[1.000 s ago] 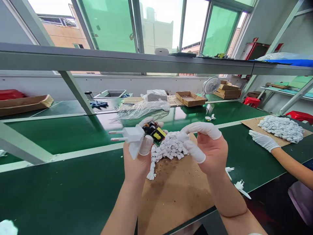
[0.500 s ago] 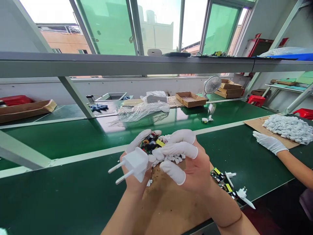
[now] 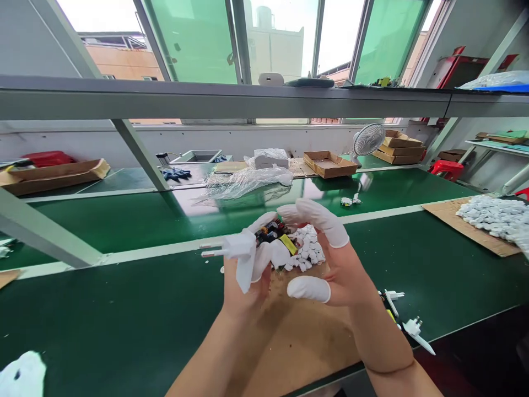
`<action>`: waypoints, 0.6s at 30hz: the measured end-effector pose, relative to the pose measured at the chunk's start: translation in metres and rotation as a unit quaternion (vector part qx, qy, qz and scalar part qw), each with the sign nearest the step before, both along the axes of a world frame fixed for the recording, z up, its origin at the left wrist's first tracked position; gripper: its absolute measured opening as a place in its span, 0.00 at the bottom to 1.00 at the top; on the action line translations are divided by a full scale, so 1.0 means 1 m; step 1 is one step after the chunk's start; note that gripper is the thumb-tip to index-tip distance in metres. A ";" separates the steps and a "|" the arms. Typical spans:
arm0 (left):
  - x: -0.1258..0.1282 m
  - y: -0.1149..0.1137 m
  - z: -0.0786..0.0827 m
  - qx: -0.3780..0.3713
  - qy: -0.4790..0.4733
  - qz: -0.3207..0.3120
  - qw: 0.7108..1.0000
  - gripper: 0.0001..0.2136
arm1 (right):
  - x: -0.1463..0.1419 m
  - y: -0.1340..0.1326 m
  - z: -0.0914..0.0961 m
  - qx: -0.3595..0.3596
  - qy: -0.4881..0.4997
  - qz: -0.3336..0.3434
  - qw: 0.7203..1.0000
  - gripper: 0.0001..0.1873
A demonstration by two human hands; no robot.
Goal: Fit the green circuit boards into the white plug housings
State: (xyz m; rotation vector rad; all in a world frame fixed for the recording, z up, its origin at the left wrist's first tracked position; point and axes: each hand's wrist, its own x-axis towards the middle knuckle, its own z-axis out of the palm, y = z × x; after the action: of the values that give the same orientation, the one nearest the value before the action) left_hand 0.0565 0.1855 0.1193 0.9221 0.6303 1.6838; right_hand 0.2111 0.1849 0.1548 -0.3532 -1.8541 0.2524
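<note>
Right now your left hand grips a white plug at frame centre, thumb and fingers closed around its body, pins pointing left. A circuit board with dark parts and a yellow block sits at the plug's right end, against your capped fingertips. Your right hand is half open and holds nothing: its fingers arch over the board, the thumb hangs well below, and you cannot tell whether a fingertip touches the board.

Just behind your hands, a heap of small white parts lies on a cardboard sheet on the green bench. Loose plugs lie on the bench at lower right, beside your right wrist.

At the right edge, a second sheet carries another heap of white parts. Farther back, right of centre, an open shallow box stands on the far bench; its contents do not show. A fan and stacked boxes are to its right. A crumpled plastic bag lies at centre, with a grey tray and blue gloves to its left. At far left sits a long brown tray.
</note>
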 end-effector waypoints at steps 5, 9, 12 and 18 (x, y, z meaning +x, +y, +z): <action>-0.002 -0.002 0.007 -0.049 -0.070 -0.087 0.993 0.22 | 0.010 0.006 0.006 0.099 -0.086 -0.034 0.991 0.19; -0.008 -0.005 0.008 -0.028 -0.050 -0.157 0.986 0.21 | 0.008 0.002 0.007 0.123 -0.067 -0.042 0.989 0.19; -0.008 -0.009 0.011 -0.006 -0.017 -0.141 0.990 0.19 | 0.006 0.002 0.006 0.127 -0.061 -0.025 0.990 0.27; -0.013 -0.005 0.004 0.030 -0.001 -0.145 0.989 0.19 | 0.006 0.002 0.006 0.175 -0.086 -0.049 0.980 0.24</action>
State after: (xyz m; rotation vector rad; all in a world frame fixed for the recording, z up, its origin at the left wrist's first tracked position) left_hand 0.0432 0.1801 0.1236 1.0036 0.4243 1.4490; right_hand 0.2168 0.1866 0.1607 -0.2264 -1.9991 -0.1768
